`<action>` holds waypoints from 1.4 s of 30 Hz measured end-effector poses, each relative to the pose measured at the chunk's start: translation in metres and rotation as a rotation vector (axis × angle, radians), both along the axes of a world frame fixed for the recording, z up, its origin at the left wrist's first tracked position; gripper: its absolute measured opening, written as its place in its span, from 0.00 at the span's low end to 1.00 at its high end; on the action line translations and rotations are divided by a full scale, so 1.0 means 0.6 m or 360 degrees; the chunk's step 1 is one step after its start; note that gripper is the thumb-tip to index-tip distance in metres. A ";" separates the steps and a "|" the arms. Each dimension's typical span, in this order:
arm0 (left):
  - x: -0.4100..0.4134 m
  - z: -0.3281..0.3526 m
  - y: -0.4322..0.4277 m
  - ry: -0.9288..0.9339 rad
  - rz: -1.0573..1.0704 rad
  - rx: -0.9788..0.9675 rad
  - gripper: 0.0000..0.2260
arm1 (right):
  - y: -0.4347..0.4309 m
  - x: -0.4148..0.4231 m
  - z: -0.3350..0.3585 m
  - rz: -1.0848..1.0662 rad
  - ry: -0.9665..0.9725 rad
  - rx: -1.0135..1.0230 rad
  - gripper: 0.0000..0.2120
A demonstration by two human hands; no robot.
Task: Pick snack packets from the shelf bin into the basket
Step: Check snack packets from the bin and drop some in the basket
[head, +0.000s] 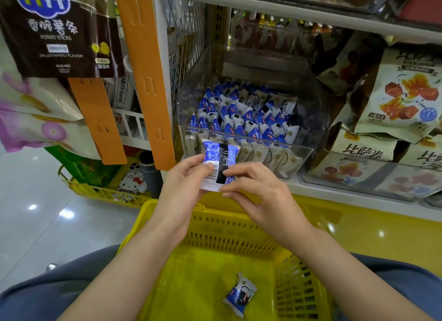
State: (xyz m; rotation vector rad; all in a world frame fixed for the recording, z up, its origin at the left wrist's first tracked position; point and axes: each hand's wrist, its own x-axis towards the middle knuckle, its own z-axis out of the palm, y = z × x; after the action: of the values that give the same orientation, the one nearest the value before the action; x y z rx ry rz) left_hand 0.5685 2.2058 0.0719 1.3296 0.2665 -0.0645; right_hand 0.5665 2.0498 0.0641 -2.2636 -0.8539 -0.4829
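A brown potato-sticks bag (57, 31) hangs top left beside orange display strips (146, 74). Cream snack bags (401, 98) with red pictures crowd the right. A Hello Kitty item (131, 181) lies lower left.

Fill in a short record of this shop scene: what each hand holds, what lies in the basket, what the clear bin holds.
left hand: pinches the held packet
right hand: pinches the same packet
held packet: blue and white, barcode facing the camera, above the far rim of the basket
basket: yellow, one loose packet on its floor
bin: clear, on the shelf, full of similar packets
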 end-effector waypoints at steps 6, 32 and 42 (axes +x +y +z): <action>0.001 0.006 -0.003 -0.0084 -0.0011 0.0002 0.11 | 0.019 -0.001 0.007 -0.0294 0.0848 0.0847 0.03; -0.016 -0.025 -0.013 -0.0930 -0.0160 0.1883 0.11 | 0.024 -0.005 -0.015 -0.0456 0.0906 0.0590 0.12; -0.011 -0.016 -0.004 -0.0940 -0.0150 0.1972 0.10 | 0.023 -0.012 -0.017 -0.0343 0.0704 0.0308 0.10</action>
State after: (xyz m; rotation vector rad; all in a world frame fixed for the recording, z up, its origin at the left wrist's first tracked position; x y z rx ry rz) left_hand 0.5621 2.2032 0.0625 2.5008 -0.3391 0.4854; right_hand 0.5596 2.0635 0.0537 -2.1701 -0.3283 -0.1369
